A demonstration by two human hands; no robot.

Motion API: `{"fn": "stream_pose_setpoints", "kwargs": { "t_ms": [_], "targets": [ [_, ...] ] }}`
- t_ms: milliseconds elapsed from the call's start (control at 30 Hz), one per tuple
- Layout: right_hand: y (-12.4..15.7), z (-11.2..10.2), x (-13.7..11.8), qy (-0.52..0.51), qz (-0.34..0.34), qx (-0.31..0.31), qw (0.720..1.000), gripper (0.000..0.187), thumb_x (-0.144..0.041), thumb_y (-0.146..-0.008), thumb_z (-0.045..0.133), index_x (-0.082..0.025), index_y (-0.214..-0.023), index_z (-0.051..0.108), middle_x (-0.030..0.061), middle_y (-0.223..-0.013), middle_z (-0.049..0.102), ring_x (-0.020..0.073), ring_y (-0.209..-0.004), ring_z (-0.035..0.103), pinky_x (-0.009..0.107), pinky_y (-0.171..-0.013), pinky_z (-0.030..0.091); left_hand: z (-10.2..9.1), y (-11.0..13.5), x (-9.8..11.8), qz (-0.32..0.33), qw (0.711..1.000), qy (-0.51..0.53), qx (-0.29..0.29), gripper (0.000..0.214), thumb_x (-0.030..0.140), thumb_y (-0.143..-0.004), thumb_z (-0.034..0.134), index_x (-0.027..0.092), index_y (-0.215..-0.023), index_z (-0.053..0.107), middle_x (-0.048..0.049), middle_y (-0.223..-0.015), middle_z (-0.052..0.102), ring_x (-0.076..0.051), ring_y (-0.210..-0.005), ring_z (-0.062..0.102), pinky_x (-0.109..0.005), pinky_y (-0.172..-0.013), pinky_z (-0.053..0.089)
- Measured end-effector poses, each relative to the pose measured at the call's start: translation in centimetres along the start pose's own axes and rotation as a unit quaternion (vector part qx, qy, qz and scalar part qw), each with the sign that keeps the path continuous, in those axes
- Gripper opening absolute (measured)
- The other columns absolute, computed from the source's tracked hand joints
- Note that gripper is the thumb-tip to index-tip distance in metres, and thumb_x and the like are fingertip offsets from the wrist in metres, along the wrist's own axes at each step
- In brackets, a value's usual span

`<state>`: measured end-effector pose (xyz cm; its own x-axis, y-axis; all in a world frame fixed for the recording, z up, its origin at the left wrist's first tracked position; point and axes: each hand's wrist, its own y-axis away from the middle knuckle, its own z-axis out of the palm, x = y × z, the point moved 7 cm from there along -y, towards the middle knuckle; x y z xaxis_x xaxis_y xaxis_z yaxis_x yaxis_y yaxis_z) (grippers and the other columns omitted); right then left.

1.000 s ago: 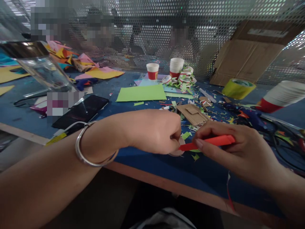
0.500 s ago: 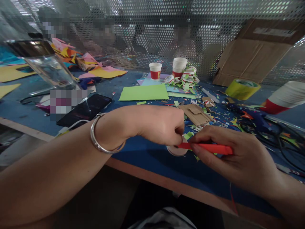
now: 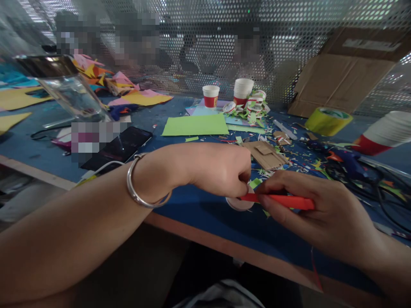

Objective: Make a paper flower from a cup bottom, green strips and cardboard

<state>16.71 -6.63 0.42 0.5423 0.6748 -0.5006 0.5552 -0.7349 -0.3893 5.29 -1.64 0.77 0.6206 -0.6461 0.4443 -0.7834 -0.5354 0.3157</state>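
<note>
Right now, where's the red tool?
In the head view, the red tool is right of centre in the right hand, its tip beside the left hand.

Partly hidden, partly cropped

Covered by the left hand (image 3: 220, 170): part of a pale disc (image 3: 240, 205), perhaps paper. Cropped at right: stacked cups (image 3: 387, 131).

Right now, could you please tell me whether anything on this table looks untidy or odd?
Yes: paper scraps lie scattered over the table around the cardboard piece, some close to the right hand holding the red tool, so that patch looks messy. The bottle on the left seems to lean, though that may be lens distortion.
</note>
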Motion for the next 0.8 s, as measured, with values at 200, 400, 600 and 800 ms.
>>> {"fn": "stream_pose_setpoints", "kwargs": {
  "t_ms": [200, 400, 600, 800],
  "targets": [
    [0.18, -0.32, 0.12, -0.012, 0.013, 0.0, 1.0, 0.007, -0.025, -0.092, 0.062, -0.024, -0.089, 0.068, -0.0062, -0.074, 0.067, 0.0058, -0.058, 0.06, 0.019, -0.055, 0.044, 0.14, 0.02, 0.05, -0.02, 1.0, 0.009, -0.003, 0.019, 0.023, -0.076, 0.056, 0.017, -0.071, 0.072, -0.0005, -0.062, 0.064, -0.011, -0.052, 0.049, -0.026, -0.05, 0.03],
    [0.14, -0.55, 0.23, -0.006, 0.022, -0.007, 1.0, 0.01, -0.025, -0.091, 0.062, -0.024, -0.084, 0.068, -0.0053, -0.07, 0.067, 0.0072, -0.054, 0.059, 0.02, -0.051, 0.044, 0.12, 0.12, 0.15, -0.006, 1.0, 0.025, 0.007, 0.016, 0.022, -0.077, 0.058, 0.018, -0.07, 0.072, 0.0022, -0.056, 0.059, -0.009, -0.048, 0.046, -0.025, -0.046, 0.029],
    [0.23, -0.6, 0.45, -0.003, 0.019, -0.01, 1.0, 0.01, -0.025, -0.091, 0.061, -0.024, -0.084, 0.067, -0.0033, -0.073, 0.07, 0.0102, -0.058, 0.063, 0.022, -0.052, 0.046, 0.27, 0.18, 0.01, -0.003, 0.999, 0.033, -0.003, 0.017, 0.023, -0.078, 0.059, 0.018, -0.071, 0.073, 0.0015, -0.058, 0.062, -0.009, -0.048, 0.047, -0.024, -0.046, 0.029],
    [0.29, -0.85, 0.92, 0.005, 0.027, -0.01, 1.0, 0.01, -0.023, -0.091, 0.06, -0.024, -0.083, 0.067, -0.004, -0.07, 0.068, 0.0101, -0.055, 0.06, 0.023, -0.05, 0.045, 0.23, 0.22, -0.24, -0.02, 1.0, 0.017, 0.001, 0.022, 0.03, -0.079, 0.058, 0.02, -0.076, 0.077, 0.0, -0.058, 0.065, -0.011, -0.048, 0.049, -0.026, -0.045, 0.029]
  ]
}}
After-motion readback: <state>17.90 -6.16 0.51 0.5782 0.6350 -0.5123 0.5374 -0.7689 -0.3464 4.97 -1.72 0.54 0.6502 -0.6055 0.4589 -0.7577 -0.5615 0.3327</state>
